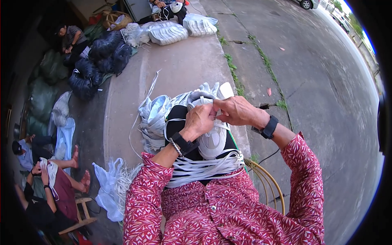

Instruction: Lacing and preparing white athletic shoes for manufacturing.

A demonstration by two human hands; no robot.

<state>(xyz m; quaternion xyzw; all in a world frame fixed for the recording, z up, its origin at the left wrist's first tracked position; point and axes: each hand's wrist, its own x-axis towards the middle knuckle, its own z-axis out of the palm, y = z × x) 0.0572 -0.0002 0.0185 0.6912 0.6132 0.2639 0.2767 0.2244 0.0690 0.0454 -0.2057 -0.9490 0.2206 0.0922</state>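
Note:
A light grey and white sneaker (212,143) lies on my dark-covered lap, its toe pointing toward me. My left hand (199,121) is closed over the sneaker's lacing area, gripping it, with the fingertips partly hidden. Close against it, my right hand (237,111) pinches at the same spot, apparently on a white shoelace whose end is hidden by the fingers. A bundle of loose white shoelaces (204,170) lies across my lap, below the toe. Beyond my left hand are piled more pale shoes (157,112).
A clear plastic bag (110,179) with laces is at my left. A yellow-rimmed stool or basket (269,171) stands at my right. Black bags (104,49) and wrapped shoe bundles (167,32) lie farther off. Other people (75,38) sit working on the left and at the back.

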